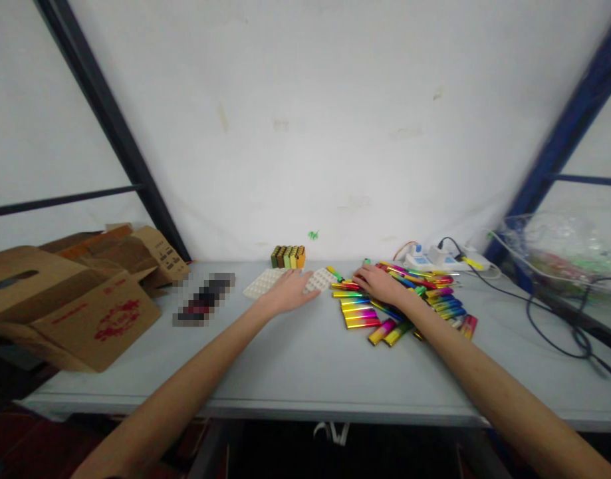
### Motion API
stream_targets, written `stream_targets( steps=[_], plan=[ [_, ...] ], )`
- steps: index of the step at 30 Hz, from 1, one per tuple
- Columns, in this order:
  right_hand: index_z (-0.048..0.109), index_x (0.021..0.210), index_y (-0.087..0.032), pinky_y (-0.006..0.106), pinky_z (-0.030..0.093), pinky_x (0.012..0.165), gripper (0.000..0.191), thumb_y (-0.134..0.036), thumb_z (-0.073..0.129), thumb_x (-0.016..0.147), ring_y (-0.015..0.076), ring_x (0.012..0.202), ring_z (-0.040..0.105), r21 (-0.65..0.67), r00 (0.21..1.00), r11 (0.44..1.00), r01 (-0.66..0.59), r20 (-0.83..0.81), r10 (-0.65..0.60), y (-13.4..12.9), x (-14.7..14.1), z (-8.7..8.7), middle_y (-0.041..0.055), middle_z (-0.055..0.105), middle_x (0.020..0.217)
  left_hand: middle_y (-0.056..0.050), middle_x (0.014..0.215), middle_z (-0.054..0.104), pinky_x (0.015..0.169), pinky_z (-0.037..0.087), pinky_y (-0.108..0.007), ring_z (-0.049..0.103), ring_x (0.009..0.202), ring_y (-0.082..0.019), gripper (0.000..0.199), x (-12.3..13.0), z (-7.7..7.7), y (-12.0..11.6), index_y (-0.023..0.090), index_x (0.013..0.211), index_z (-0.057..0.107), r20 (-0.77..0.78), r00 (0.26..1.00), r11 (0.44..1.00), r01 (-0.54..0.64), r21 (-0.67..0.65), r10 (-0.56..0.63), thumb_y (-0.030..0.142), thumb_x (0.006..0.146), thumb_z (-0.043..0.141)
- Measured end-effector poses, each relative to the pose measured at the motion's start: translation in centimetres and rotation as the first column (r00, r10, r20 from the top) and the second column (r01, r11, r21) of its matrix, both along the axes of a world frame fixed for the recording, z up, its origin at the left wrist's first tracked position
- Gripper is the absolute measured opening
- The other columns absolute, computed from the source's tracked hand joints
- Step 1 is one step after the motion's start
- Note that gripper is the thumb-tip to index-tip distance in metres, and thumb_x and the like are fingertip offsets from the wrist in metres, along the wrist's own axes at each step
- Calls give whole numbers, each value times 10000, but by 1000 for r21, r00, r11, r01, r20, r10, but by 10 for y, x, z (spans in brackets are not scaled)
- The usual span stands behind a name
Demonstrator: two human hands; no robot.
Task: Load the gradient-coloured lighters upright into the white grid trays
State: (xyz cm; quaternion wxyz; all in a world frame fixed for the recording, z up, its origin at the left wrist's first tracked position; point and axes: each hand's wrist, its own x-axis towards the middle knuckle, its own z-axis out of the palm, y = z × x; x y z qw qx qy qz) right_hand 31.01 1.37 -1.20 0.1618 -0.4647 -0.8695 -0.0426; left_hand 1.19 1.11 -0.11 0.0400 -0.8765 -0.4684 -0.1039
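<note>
My left hand lies spread on a white tray with a grid of small cells, thumb stretched to the right. Its palm hides the tray's middle. Bent over a pile of slim, shiny, multicoloured lighters, my right hand has its fingers curled down at the pile's left part. What lies under those fingers is hidden. Some lighters form a neat row at the left of the pile; others lie crossed. Behind the tray, a block of upright lighters, green to orange, stands close to the wall.
An open cardboard box sits at the left, with a blurred dark patch beside it. Power strips lie at the back right. A black cable and a clear plastic bag are farther right.
</note>
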Motion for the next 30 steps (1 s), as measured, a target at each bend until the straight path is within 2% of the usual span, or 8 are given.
stream_targets(
  steps=[4, 7, 14, 18, 21, 24, 28, 30],
  plan=[
    [689, 1080, -139, 343, 463, 886, 289, -321, 465, 1063, 231, 952, 649, -12, 997, 998, 65, -35, -65, 3, 3, 0, 139, 717, 1073, -229, 1318, 634, 1040, 449, -479, 567, 1294, -377, 585, 12, -7, -4, 157, 1453, 510, -26, 996, 996, -89, -19, 89, 528, 1007, 435],
    [682, 1074, -139, 336, 461, 870, 247, -301, 497, 1046, 230, 941, 647, -17, 997, 997, 76, -26, -77, 5, 5, -1, 136, 718, 1067, -225, 1350, 616, 1051, 445, -473, 558, 1305, -362, 562, 10, -10, -4, 164, 1466, 499, -9, 998, 997, -59, -39, 59, 502, 1022, 431],
    [665, 1065, -154, 396, 463, 926, 199, -300, 543, 1010, 283, 1010, 612, 107, 997, 992, 64, -48, -59, 5, 8, -3, 145, 701, 1046, -198, 1340, 604, 1084, 454, -465, 573, 1268, -343, 588, 1, -14, 3, 161, 1454, 492, 238, 971, 1000, -11, -4, 11, 502, 978, 553],
    [666, 1116, -186, 435, 458, 985, 218, -313, 517, 1018, 296, 1069, 598, 181, 990, 983, 37, -140, -12, 4, 9, 0, 143, 695, 1071, -168, 1366, 590, 1114, 452, -456, 561, 1287, -320, 608, 7, -10, -7, 169, 1468, 452, 406, 914, 997, -15, 72, -16, 502, 973, 570],
    [650, 1212, -196, 406, 494, 953, 296, -346, 455, 1046, 273, 1029, 630, 213, 970, 976, 41, -242, 12, 0, 8, 3, 139, 674, 1107, -136, 1367, 595, 1121, 453, -449, 574, 1278, -302, 626, 14, -2, -20, 198, 1445, 461, 484, 873, 993, 3, 115, -59, 515, 932, 628],
    [635, 1273, -198, 371, 525, 900, 361, -392, 414, 1063, 251, 975, 661, 235, 946, 967, 97, -325, -16, -6, 5, 7, 138, 653, 1160, -120, 1344, 614, 1114, 461, -437, 583, 1266, -289, 625, 20, 6, -34, 220, 1422, 478, 507, 849, 987, 90, 134, -147, 507, 900, 667],
    [641, 1273, -206, 364, 531, 874, 377, -433, 430, 1060, 251, 961, 679, 245, 931, 956, 161, -359, -65, -13, 3, 11, 130, 670, 1168, -123, 1391, 598, 1116, 457, -408, 583, 1269, -269, 646, 21, 14, -48, 210, 1427, 482, 453, 822, 935, 343, 92, -346, 490, 883, 688],
    [634, 1281, -215, 364, 529, 891, 368, -431, 436, 1059, 255, 1001, 679, 240, 930, 959, 153, -363, -58, -14, 3, 11, 126, 678, 1172, -119, 1387, 606, 1113, 457, -409, 584, 1267, -271, 623, 21, 16, -52, 218, 1413, 506, 427, 816, 910, 411, 46, -390, 492, 883, 686]
  ],
)
